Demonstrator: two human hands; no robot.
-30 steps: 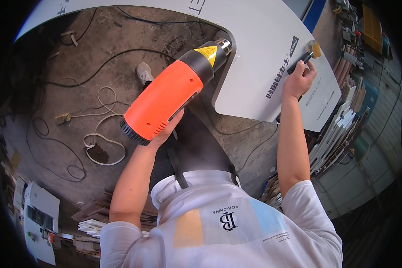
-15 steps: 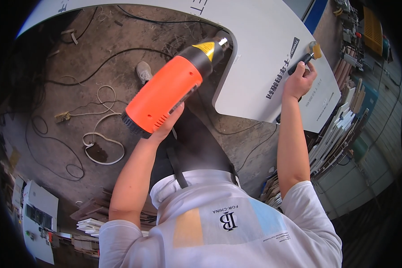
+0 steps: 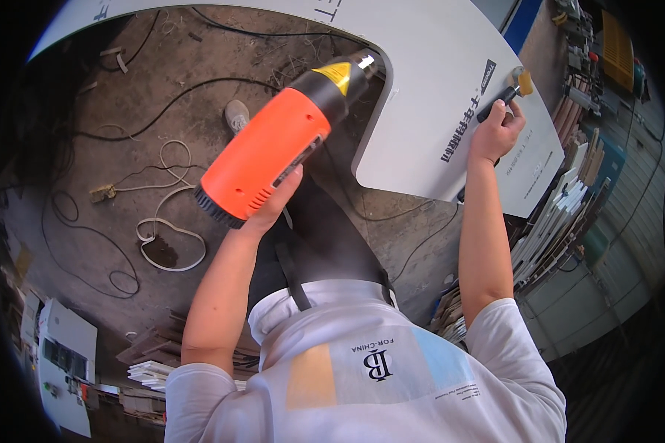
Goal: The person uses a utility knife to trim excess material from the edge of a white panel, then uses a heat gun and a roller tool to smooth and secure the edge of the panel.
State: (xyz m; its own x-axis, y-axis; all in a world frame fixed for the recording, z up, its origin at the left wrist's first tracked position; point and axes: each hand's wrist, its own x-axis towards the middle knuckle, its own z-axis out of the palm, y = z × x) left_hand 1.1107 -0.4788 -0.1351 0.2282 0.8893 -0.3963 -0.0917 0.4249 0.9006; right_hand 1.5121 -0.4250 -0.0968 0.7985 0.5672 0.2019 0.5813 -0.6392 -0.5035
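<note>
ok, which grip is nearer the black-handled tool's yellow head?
Right grip: it holds the black handle, just below the yellow head. Left grip is well to the left, on the orange heat gun.

The heat gun (image 3: 262, 159) has a smooth orange plastic body (image 3: 273, 148), a darker matt plastic collar (image 3: 325, 96), a slightly glossy yellow sticker (image 3: 338, 77) and a shiny bare-metal nozzle (image 3: 366, 63). The white panel (image 3: 421, 111) looks smooth, with a faint satin sheen. On the right, the roller (image 3: 506, 97) pairs a dark plastic-looking handle (image 3: 495, 106) with a tan head (image 3: 525, 83) (too small to name its material). The floor (image 3: 222, 55) looks like rough, stained concrete; near, the shirt (image 3: 362, 421) is matt cloth; far right, the wall (image 3: 632, 214) resembles ribbed metal.
</note>
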